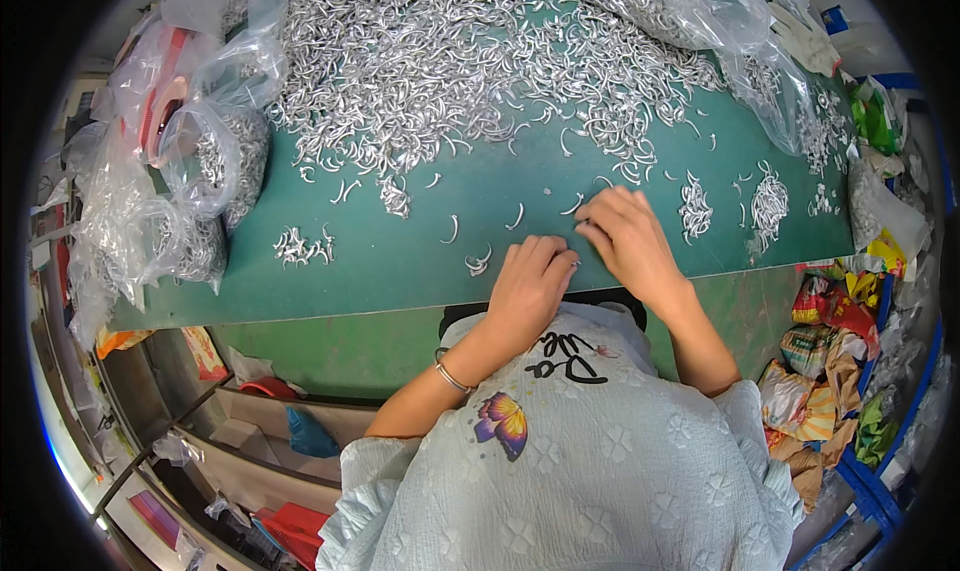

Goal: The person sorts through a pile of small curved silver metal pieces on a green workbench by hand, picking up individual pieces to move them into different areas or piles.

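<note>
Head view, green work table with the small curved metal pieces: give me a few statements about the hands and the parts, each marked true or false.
1. Both hands rest on the green table. True: the left hand and right hand lie close together near its front edge.
2. The big heap of curved metal pieces lies at the far side of the table. True.
3. The left wrist is bare. False: it wears a thin silver bracelet.
4. The clear plastic bags at the table's left are all empty. False: several hold metal pieces.
</note>
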`<state>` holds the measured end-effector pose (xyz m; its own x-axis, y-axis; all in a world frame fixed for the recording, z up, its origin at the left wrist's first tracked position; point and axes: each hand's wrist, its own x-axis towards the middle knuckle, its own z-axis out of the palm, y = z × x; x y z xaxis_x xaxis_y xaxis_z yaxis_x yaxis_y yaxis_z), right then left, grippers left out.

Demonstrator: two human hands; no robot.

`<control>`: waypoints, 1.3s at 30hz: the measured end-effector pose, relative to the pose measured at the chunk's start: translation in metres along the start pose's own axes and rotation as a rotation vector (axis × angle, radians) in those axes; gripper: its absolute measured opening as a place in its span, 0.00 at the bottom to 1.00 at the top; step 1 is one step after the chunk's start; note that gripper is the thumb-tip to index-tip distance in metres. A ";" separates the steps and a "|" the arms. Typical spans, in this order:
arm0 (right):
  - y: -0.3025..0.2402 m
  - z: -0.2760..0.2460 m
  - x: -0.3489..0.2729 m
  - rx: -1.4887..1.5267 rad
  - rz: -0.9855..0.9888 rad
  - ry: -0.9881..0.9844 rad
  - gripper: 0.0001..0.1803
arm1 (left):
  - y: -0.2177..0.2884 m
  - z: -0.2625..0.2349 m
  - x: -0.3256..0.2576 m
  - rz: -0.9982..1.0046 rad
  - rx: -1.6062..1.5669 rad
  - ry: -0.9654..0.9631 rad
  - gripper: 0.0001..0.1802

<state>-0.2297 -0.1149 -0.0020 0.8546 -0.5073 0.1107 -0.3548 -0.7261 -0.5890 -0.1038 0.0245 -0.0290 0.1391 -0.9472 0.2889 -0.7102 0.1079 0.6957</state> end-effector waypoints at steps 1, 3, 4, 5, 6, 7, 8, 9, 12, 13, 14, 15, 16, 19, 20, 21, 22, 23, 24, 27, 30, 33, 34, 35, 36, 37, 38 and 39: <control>-0.002 -0.001 -0.001 0.083 -0.011 -0.044 0.07 | 0.000 0.000 0.001 0.015 0.003 0.001 0.11; 0.006 -0.006 0.011 0.152 -0.014 0.047 0.07 | 0.003 -0.001 0.004 0.045 0.010 0.004 0.12; 0.008 -0.009 0.023 0.123 0.001 0.145 0.07 | 0.004 -0.001 0.006 0.065 0.034 -0.006 0.11; 0.011 -0.011 0.034 0.089 0.023 0.245 0.08 | 0.005 -0.002 0.010 0.089 0.051 -0.019 0.11; 0.016 -0.007 0.047 -0.008 0.010 0.292 0.07 | 0.006 -0.002 0.013 0.114 0.071 -0.032 0.11; 0.022 0.001 0.060 -0.106 -0.003 0.339 0.06 | 0.006 0.001 0.013 0.126 0.081 -0.042 0.11; 0.024 0.006 0.066 -0.204 -0.019 0.383 0.05 | 0.003 0.004 0.012 0.134 0.092 -0.049 0.11; 0.025 0.008 0.066 -0.239 -0.018 0.354 0.05 | 0.001 0.005 0.011 0.143 0.103 -0.056 0.11; 0.026 0.007 0.058 -0.257 -0.024 0.294 0.05 | -0.001 0.007 0.008 0.140 0.072 -0.017 0.11; 0.023 0.003 0.050 -0.208 -0.029 0.295 0.05 | -0.002 0.006 0.006 0.121 0.058 -0.019 0.11; 0.018 0.000 0.040 -0.163 -0.033 0.297 0.05 | -0.002 0.006 0.004 0.106 0.041 -0.021 0.12; 0.012 0.000 0.029 -0.150 -0.010 0.253 0.05 | -0.003 0.006 0.003 0.090 0.024 -0.023 0.12; 0.005 0.000 0.018 -0.137 0.013 0.209 0.05 | -0.002 0.006 0.003 0.077 0.007 -0.014 0.12; -0.003 0.000 -0.006 0.037 0.039 0.019 0.07 | -0.001 0.006 0.003 0.063 -0.040 0.008 0.14; -0.003 0.000 -0.010 0.121 0.033 -0.054 0.08 | -0.002 0.007 0.004 0.069 -0.041 0.018 0.14; 0.001 -0.003 -0.010 0.161 0.066 0.038 0.10 | -0.001 0.007 0.005 0.075 -0.043 0.028 0.15; 0.006 -0.007 -0.008 0.201 0.098 0.130 0.12 | 0.001 0.006 0.006 0.084 -0.013 0.029 0.16; 0.011 -0.013 -0.003 0.238 0.132 0.222 0.14 | 0.006 0.001 0.012 0.092 0.014 0.029 0.17; 0.013 -0.021 0.006 -0.056 0.120 0.313 0.20 | 0.008 -0.001 0.015 0.102 0.046 0.030 0.17; 0.023 -0.011 0.017 -0.262 0.218 0.291 0.24 | 0.008 0.003 0.014 0.121 0.150 -0.076 0.19; 0.017 0.007 0.019 -0.203 0.144 0.299 0.20 | 0.001 0.009 0.008 0.141 0.077 -0.052 0.19; 0.022 0.022 0.032 -0.014 0.094 0.301 0.15 | -0.002 0.010 0.006 0.152 -0.003 -0.024 0.19; 0.023 0.023 0.044 0.062 0.117 0.337 0.10 | -0.001 0.011 0.007 0.156 -0.011 -0.016 0.18; 0.022 0.019 0.056 0.200 0.206 0.300 0.11 | -0.001 0.010 0.007 0.156 -0.014 -0.006 0.18; 0.020 0.012 0.068 0.337 0.293 0.263 0.11 | 0.000 0.009 0.007 0.159 -0.016 0.004 0.17; 0.023 0.007 0.077 0.473 0.380 0.225 0.12 | 0.000 0.009 0.007 0.158 -0.017 0.005 0.17; 0.029 0.002 0.086 0.651 0.417 0.192 0.14 | 0.000 0.009 0.007 0.154 -0.016 0.009 0.17; 0.032 -0.002 0.087 0.847 0.347 0.273 0.17 | 0.000 0.009 0.007 0.150 -0.015 0.013 0.16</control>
<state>-0.1670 -0.1831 -0.0093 0.5976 -0.7996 -0.0589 -0.0879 0.0077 -0.9961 -0.1086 0.0154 -0.0328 0.0408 -0.9161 0.3989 -0.7131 0.2530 0.6538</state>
